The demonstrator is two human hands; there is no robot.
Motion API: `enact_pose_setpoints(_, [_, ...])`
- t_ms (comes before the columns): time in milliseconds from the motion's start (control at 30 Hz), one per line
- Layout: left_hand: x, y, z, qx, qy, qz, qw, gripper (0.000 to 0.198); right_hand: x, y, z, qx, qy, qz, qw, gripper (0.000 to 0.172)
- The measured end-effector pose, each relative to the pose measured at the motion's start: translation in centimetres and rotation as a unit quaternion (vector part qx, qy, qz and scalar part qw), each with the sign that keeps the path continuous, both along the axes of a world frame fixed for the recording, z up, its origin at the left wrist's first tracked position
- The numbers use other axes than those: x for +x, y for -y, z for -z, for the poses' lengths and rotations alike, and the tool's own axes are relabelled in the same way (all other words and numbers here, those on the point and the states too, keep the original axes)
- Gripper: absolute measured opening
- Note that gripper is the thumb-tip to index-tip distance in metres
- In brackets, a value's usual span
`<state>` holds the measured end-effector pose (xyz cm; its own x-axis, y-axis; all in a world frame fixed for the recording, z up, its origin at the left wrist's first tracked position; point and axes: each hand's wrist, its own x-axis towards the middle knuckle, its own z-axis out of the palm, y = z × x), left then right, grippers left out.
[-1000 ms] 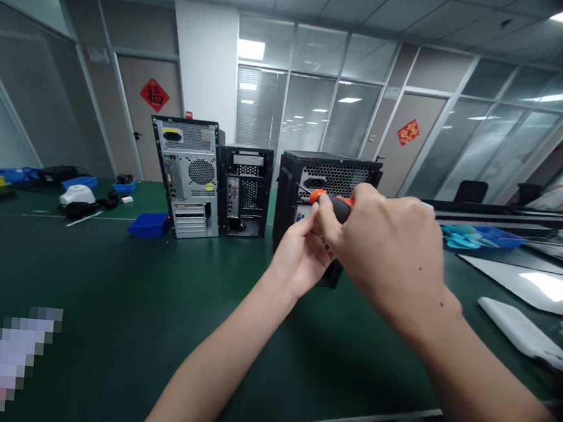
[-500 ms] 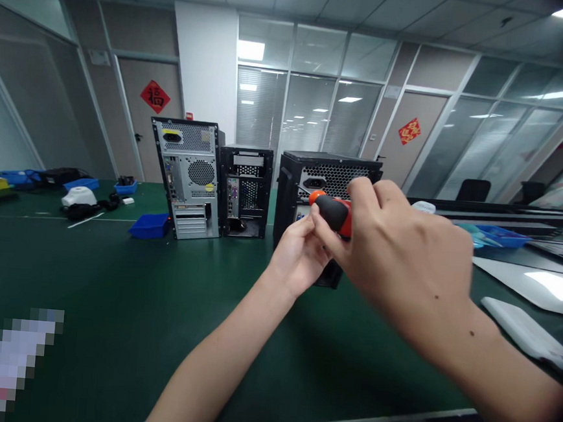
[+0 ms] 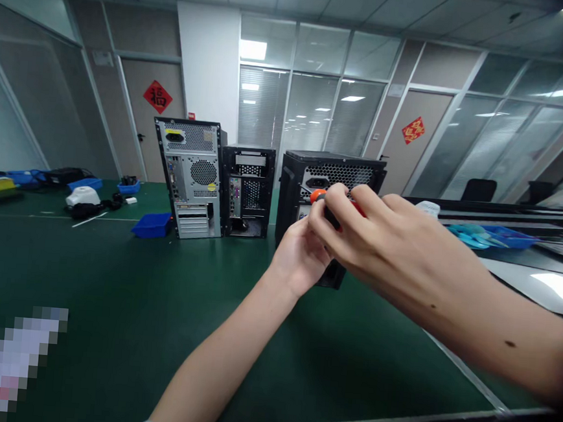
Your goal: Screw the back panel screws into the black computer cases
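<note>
My right hand (image 3: 377,235) is wrapped round a screwdriver (image 3: 318,196) with a black and orange handle, its tip pointing left at the rear of a black computer tower (image 3: 336,170). Just under the handle, my left hand (image 3: 300,255) is curled up against the tower's back panel; what its fingers touch is hidden. The tower stands upright on the green table (image 3: 109,288), its rear with the honeycomb vent facing me.
A silver-backed tower (image 3: 190,178) and a smaller black tower (image 3: 247,192) stand to the left. A blue bin (image 3: 151,225) lies beside them, and more blue bins and a white device (image 3: 82,195) at far left. Grey panels (image 3: 548,284) and a blue tray (image 3: 494,236) are at right.
My right hand has rolled over the screwdriver handle, covering most of it, and my forearm has dropped lower across the view. The left hand has stayed put.
</note>
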<state>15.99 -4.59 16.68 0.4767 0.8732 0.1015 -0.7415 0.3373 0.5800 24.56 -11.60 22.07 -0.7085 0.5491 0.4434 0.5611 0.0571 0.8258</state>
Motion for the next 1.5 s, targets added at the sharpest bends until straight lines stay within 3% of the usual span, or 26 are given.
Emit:
enact_pose_setpoints(367, [0.3, 0.1, 0.1, -0.017, 0.057, 0.032, 0.998, 0.014, 0.6, -1.0, -1.0, -0.037, 0.093, -0.008, 0.995, 0.032])
enact_pose_setpoints(1500, [0.7, 0.0, 0.5, -0.008, 0.046, 0.048, 0.998, 0.021, 1.0, -1.5, -0.3, -0.013, 0.02, -0.033, 0.999, 0.027])
